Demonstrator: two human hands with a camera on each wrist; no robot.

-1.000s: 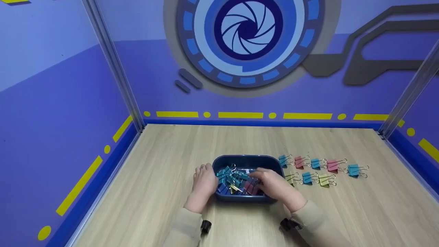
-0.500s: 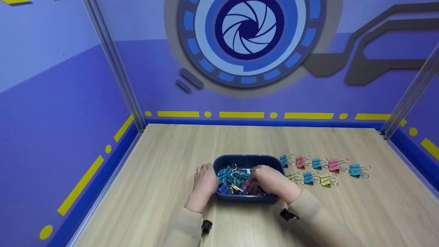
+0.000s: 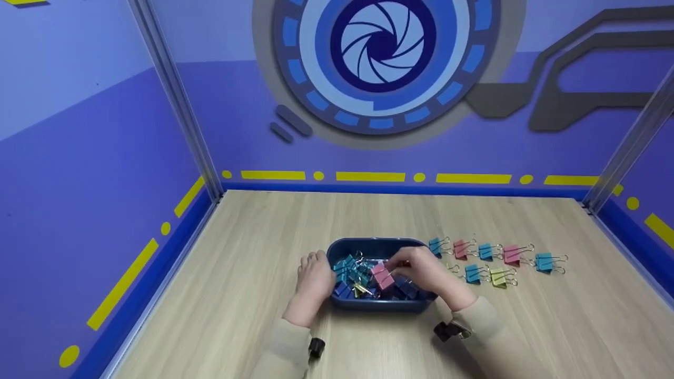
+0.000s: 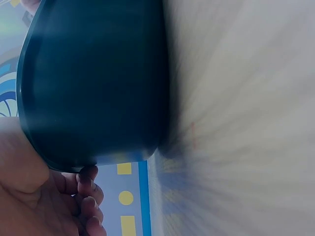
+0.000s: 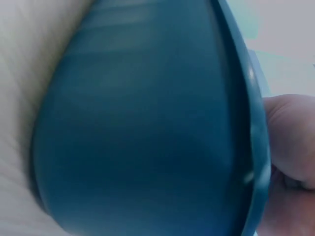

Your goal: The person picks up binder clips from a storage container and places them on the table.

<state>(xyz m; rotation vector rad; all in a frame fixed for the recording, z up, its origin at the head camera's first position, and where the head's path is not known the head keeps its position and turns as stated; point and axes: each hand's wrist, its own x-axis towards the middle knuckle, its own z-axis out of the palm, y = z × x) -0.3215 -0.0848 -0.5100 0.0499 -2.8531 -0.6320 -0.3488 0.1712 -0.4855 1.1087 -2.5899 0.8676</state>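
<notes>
A dark blue plastic box [image 3: 380, 304] stands on the table, with a jumble of blue, yellow and other binder clips [image 3: 347, 268] inside. My right hand [image 3: 424, 268] is over the box's right side and pinches a pink binder clip [image 3: 383, 276] by its wire handles, just above the others. At the box's left end my left hand [image 3: 315, 281] holds the rim; its curled fingers [image 4: 91, 201] show by the box's corner in the left wrist view. The right wrist view has mostly the box's outer wall [image 5: 147, 123], and the pinched clip is hidden there.
To the right of the box, binder clips lie in two rows. The back row has pink clips [image 3: 512, 255] and blue ones [image 3: 544, 262]; the front row has a blue clip [image 3: 475, 273] and a yellow clip [image 3: 500, 277]. Panel walls [image 3: 263, 116] enclose the wooden table [image 3: 253, 242].
My right hand reached down among the clips, then came up with a pink binder clip lifted from the pile. The left hand has stayed at the box's left end.
</notes>
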